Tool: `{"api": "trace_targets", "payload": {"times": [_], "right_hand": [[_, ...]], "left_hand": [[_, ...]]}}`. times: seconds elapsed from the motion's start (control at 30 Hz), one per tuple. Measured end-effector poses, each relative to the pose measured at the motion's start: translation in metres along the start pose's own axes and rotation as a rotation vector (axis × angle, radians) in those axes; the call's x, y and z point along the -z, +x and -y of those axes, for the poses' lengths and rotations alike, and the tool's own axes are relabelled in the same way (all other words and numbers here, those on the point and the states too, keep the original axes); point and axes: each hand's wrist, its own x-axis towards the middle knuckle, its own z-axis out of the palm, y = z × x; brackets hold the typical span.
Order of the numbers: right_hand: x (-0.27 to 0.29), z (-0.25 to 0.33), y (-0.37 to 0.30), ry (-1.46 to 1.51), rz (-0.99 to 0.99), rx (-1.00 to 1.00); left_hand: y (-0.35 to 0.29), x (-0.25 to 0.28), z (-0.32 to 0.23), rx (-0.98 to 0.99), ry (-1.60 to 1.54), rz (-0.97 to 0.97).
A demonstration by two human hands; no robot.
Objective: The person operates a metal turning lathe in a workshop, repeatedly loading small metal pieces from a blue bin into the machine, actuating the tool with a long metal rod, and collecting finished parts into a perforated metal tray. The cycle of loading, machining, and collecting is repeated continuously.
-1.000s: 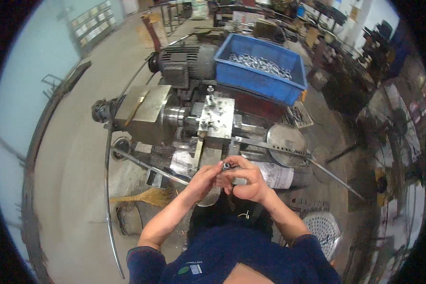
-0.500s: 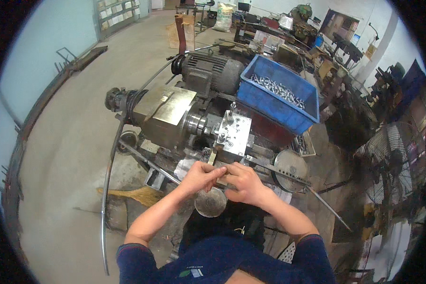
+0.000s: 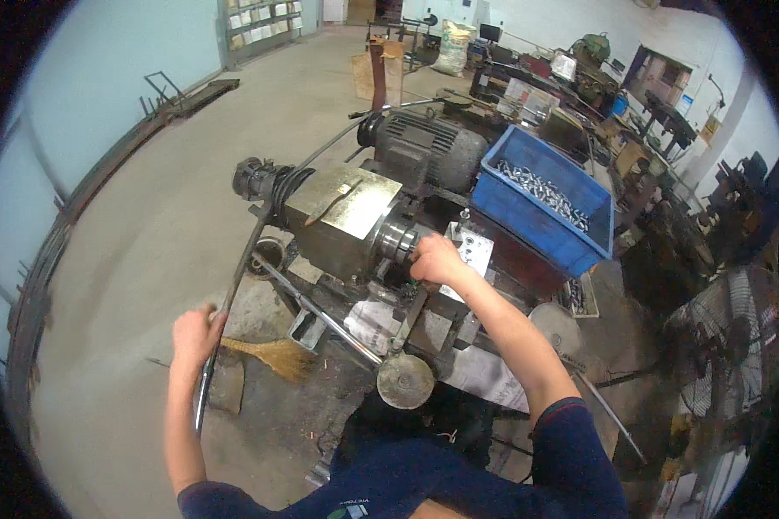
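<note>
My left hand (image 3: 197,334) is out to the left, closed round the long metal lever (image 3: 206,381) that slants down from the lathe. My right hand (image 3: 437,260) is bent in at the front of the round steel chuck (image 3: 398,240), its fingers pinched together. Whatever lies between those fingers is hidden by the hand. Right beside it, partly covered by my wrist, is the metal tool block (image 3: 478,249) with bolts on top. A brass-coloured plate (image 3: 363,203) covers the headstock behind the chuck, with a thin dark tool (image 3: 331,206) lying on it.
A blue crate (image 3: 536,229) of small shiny metal parts stands behind the tool block, beside a ribbed motor (image 3: 433,147). A round handwheel (image 3: 405,381) sits close to my body. A straw broom (image 3: 277,356) lies on the floor at left. At right is a caged fan (image 3: 725,342).
My hands were together in front of the lathe and have parted. The left has gone out to the lever, the right forward to the chuck. The view has shifted somewhat.
</note>
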Motion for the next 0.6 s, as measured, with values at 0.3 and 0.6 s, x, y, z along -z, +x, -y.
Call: {"api": "trace_targets", "payload": {"times": [0.3, 0.6], "right_hand": [[-0.005, 0.006, 0.018, 0.137, -0.096, -0.055], [-0.006, 0.007, 0.015, 0.254, -0.112, -0.057]], "left_hand": [[-0.046, -0.063, 0.042, 0.257, -0.055, 0.093], [0.052, -0.067, 0.211, 0.118, 0.484, -0.09]]}}
